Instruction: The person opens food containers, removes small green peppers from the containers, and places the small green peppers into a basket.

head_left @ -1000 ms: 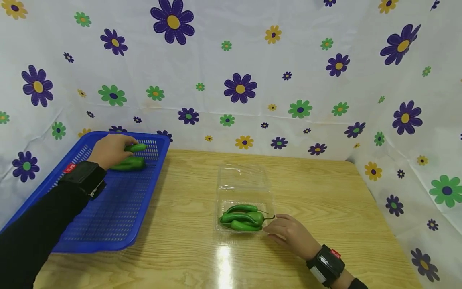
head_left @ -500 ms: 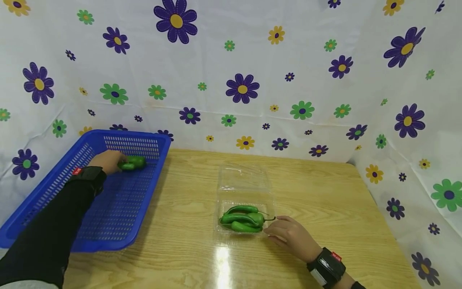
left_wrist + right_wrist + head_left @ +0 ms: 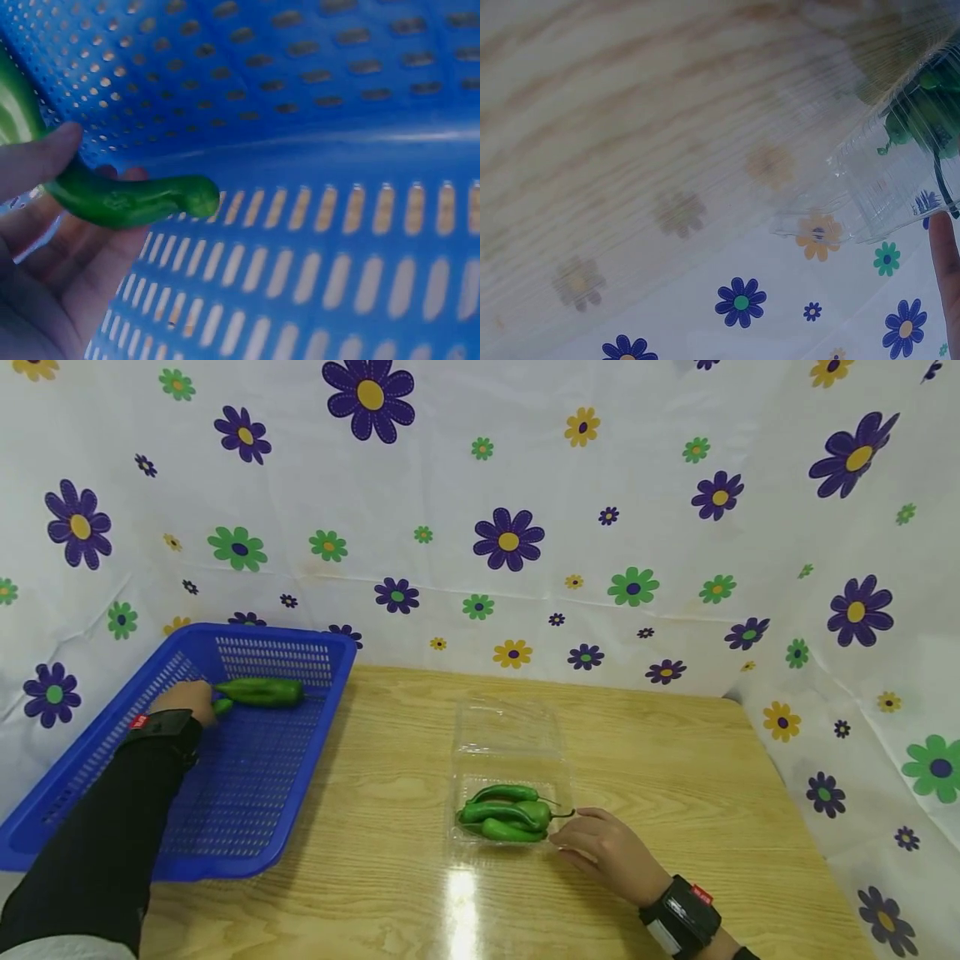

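In the blue basket, my left hand (image 3: 183, 697) holds a curved green chili pepper (image 3: 127, 199) between thumb and fingers. A brighter green stretch shows at the left wrist view's left edge; I cannot tell if it belongs to the same pepper. Just right of that hand, a larger green pepper (image 3: 264, 692) lies on the basket floor. Several green peppers (image 3: 504, 814) lie side by side in a clear plastic clamshell box (image 3: 510, 764), its lid folded back. My right hand (image 3: 611, 852) touches the box's front right corner with its fingers fairly straight.
The blue basket (image 3: 303, 777) with slotted walls stands at the left of the wooden table (image 3: 390, 827). A white flower-print cloth (image 3: 420, 468) hangs behind and to the right of the table.
My left hand has gone down into the basket and then left, carrying the chili pepper away from over the larger one, which shows more fully now. My right hand stays at the box.
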`<state>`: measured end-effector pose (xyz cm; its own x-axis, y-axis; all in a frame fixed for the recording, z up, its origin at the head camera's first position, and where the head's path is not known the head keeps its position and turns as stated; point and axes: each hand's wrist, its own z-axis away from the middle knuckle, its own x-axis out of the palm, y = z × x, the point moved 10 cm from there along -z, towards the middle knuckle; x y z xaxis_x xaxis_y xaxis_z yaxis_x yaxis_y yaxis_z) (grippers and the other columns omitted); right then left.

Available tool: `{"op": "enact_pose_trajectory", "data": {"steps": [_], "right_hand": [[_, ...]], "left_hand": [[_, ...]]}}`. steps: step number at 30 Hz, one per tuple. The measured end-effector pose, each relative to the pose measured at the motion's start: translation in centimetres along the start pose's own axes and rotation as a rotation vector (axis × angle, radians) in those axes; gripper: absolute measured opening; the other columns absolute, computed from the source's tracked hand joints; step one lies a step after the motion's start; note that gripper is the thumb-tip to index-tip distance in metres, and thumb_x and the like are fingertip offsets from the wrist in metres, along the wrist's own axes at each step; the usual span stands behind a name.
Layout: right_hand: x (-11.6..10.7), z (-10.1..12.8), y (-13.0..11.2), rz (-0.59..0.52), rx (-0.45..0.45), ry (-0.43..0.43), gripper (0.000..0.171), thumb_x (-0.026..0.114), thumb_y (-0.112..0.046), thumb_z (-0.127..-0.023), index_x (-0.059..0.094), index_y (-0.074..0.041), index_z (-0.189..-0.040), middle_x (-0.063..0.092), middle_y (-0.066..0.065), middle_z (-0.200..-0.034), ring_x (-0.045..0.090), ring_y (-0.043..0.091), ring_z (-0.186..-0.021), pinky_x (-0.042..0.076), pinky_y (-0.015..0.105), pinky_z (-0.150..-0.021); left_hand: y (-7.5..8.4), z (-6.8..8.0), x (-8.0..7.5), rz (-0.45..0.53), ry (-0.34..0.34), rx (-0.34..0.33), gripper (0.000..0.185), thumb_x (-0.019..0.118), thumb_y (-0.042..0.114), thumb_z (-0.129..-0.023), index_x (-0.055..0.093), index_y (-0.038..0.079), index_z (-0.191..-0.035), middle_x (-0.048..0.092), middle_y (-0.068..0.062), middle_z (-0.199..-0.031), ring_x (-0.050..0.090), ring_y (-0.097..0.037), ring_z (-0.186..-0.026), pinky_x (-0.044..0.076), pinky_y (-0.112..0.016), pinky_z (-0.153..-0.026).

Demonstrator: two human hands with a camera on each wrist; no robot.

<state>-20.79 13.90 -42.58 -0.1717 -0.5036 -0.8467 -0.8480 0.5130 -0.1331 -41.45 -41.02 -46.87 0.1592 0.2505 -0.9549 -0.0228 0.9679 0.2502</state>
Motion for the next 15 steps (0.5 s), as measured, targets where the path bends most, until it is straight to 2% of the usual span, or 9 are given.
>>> {"op": "enact_pose_trajectory", "data": {"steps": [3, 8, 15], "right_hand": [[-0.1, 0.0, 0.0, -0.003, -0.002, 0.007, 0.030, 0.082, -0.009, -0.065, 0.073, -0.014, -0.092, 0.070, -0.008, -0.087, 0.064, 0.008, -0.083, 0.051, 0.038, -0.087], [0.1, 0.2, 0.1, -0.001, 0.001, 0.005, 0.030, 0.082, -0.009, -0.065, 0.072, -0.014, -0.093, 0.070, -0.008, -0.087, 0.064, 0.008, -0.083, 0.051, 0.038, -0.087], [0.2, 0.3, 0.2, 0.006, -0.003, 0.006, 0.031, 0.083, -0.009, -0.064, 0.073, -0.014, -0.093, 0.070, -0.008, -0.086, 0.064, 0.008, -0.083, 0.051, 0.038, -0.086]], "left_hand": [[-0.5, 0.4, -0.4, -0.001, 0.034, -0.034, 0.012, 0.059, -0.001, -0.075, 0.052, 0.000, -0.064, 0.052, -0.013, -0.062, 0.047, -0.025, -0.057, 0.036, -0.035, -0.049], [-0.8, 0.7, -0.6, -0.011, 0.080, -0.081, 0.017, 0.058, 0.001, -0.074, 0.050, 0.002, -0.059, 0.048, -0.012, -0.059, 0.046, -0.026, -0.056, 0.037, -0.037, -0.047], [1.0, 1.9, -1.2, -0.026, 0.104, -0.088, 0.014, 0.057, 0.002, -0.079, 0.055, -0.010, -0.072, 0.057, -0.030, -0.071, 0.056, -0.040, -0.065, 0.045, -0.053, -0.056]]}}
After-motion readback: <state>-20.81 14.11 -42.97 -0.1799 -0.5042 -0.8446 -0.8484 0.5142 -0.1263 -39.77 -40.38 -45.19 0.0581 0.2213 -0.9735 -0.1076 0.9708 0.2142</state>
